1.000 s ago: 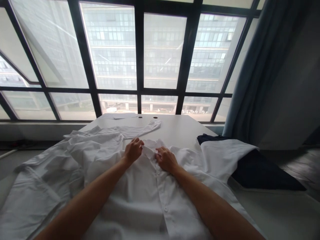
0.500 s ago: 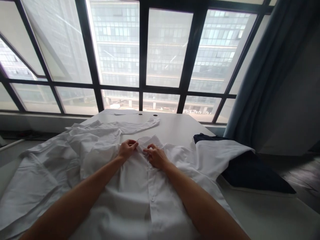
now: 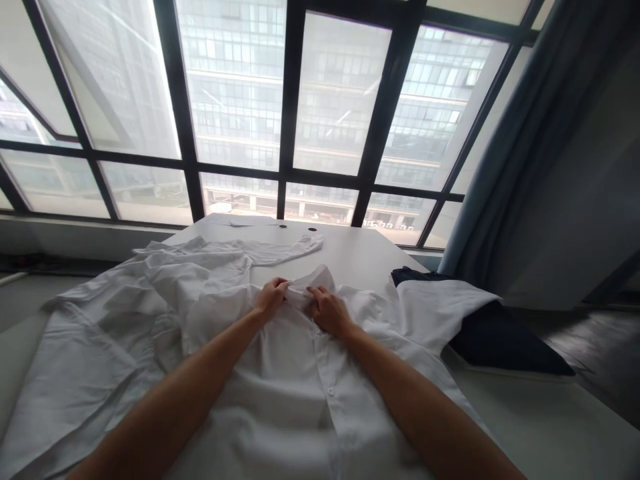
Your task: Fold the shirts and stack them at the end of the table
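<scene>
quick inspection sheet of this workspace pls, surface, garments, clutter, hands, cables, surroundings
surface: white table, largely covered by cloth; two dark round spots near its far edge
garments: white shirt spread out, button visible on its front, collar raised
clutter: crumpled white cloth at left; dark cloth at right, partly under white fabric; flat white sheets at the far end
hands: left hand pinches the collar; right hand touches it, grip unclear
cables: nothing seen
surroundings: windows ahead, curtain at right
</scene>
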A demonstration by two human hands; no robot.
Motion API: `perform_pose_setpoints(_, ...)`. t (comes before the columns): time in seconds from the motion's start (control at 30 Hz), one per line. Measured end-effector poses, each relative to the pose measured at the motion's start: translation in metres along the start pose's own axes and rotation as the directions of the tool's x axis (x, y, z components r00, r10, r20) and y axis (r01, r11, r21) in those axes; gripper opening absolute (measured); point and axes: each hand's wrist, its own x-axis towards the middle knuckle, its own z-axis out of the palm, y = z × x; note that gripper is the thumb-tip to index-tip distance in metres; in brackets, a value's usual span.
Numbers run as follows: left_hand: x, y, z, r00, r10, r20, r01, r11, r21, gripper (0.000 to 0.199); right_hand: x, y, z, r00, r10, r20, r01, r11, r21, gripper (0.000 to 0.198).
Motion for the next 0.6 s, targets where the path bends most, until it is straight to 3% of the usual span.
perform_pose_setpoints(0.13,-0.002,-0.001,0.0,0.999,0.041,-0.028,-0.041,0.999,-0.006,0.023,0.002,-0.003,-0.005,0.986,0.162,-0.027,-0.162,0.987,-0.012,0.057)
perform_pose_setpoints(0.37,-0.007,0.001,0.0,0.991,0.062,0.123,-0.039,0.983,-0.182,0.039,0.011,0.01,-0.013,0.917,0.371,-0.149,-0.369,0.928,0.044,0.071)
perform_pose_setpoints(0.5,-0.014,0.006,0.0,0.96,-0.017,0.281,0.084,0.97,-0.228,0.046,0.013,0.024,-0.016,0.907,0.399,-0.133,-0.397,0.917,0.044,0.049)
perform_pose_setpoints(0.6,-0.017,0.01,-0.001,0.94,-0.059,0.335,0.137,0.967,-0.215,0.043,0.013,0.033,-0.017,0.913,0.382,-0.144,-0.375,0.924,0.074,0.034)
